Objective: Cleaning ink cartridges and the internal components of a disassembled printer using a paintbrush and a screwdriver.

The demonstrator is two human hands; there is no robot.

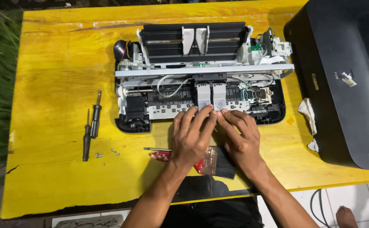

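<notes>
An opened inkjet printer (pixel 150 84) with its cover off lies on a yellow wooden table (pixel 53 84). Two grey ink cartridges (pixel 212 95) sit side by side in the carriage at the middle. My left hand (pixel 191 135) and my right hand (pixel 239 135) rest together at the printer's front edge. The fingertips of both press on the fronts of the cartridges. Neither hand encloses anything. A red-handled paintbrush (pixel 212 160) with dark bristles lies on the table under my wrists.
Two dark screwdrivers (pixel 90 126) lie to the left, with small loose screws (pixel 106 154) beside them. A thin metal tool (pixel 155 149) lies near the brush. The printer's black cover (pixel 345 80) stands at the right with a white rag (pixel 308 112) against it.
</notes>
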